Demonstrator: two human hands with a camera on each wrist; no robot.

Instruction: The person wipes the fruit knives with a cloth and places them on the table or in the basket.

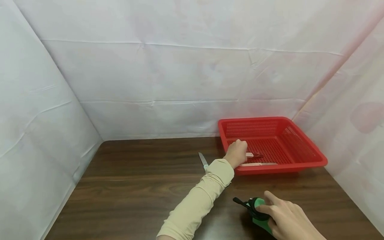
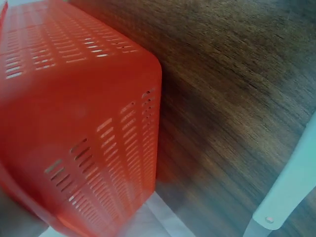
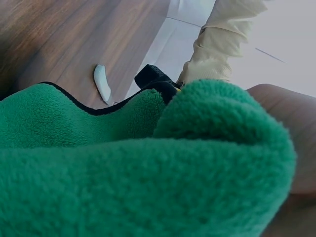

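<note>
My left hand [image 1: 237, 153] reaches over the near left side of a red basket [image 1: 309, 163], its fingers curled around a white-handled knife [image 1: 249, 155]; the grip itself is mostly hidden. Just below it inside the basket lies another white-handled knife [image 1: 259, 164]. In the left wrist view that hand [image 2: 17, 217] is a blur at the basket rim [image 2: 29, 195]. My right hand [image 1: 285, 213] pinches a green fleecy cloth [image 1: 260, 221] with black edging, above the table. A black strap-like piece [image 1: 240, 201] sticks out of the cloth on the left.
One more knife [image 1: 203, 160] lies on the dark wooden table [image 1: 144, 180] left of the basket, partly behind my left sleeve [image 1: 195, 206]. Its pale handle [image 2: 291, 182] also shows in the left wrist view. White sheeting [image 1: 180, 73] stands behind and at both sides.
</note>
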